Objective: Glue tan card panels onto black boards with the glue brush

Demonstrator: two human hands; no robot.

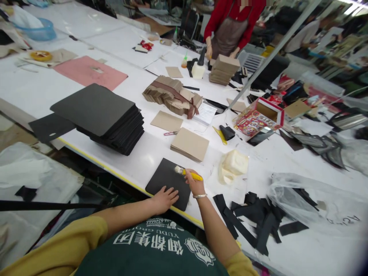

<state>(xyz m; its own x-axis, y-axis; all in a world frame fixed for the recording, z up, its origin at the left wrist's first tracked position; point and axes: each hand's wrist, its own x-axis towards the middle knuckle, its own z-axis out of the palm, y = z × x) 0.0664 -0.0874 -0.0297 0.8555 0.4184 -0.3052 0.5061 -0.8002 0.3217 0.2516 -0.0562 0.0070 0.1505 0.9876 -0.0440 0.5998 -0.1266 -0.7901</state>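
Observation:
A black rectangular sheet [161,174] lies at the table's yellow front edge. My left hand [166,200] rests flat on its near side, fingers spread. In my right hand [195,185] is a paintbrush [197,176] with a yellow handle, gripped around the handle. The pale bristles point left, over the sheet's far part; whether they touch it I cannot tell. Just beyond the sheet lies a stack of tan cardboard pieces [190,144]. To the right stands a cream-coloured cut-open plastic container [234,165].
A tall pile of black sheets [97,111] stands on the left. Black strips [263,220] and a clear plastic bag [304,195] lie at right. Farther back are tied cardboard bundles [169,94], a red patterned box [258,117] and a slanted metal pole [273,53]. A co-worker [232,28] stands across the table.

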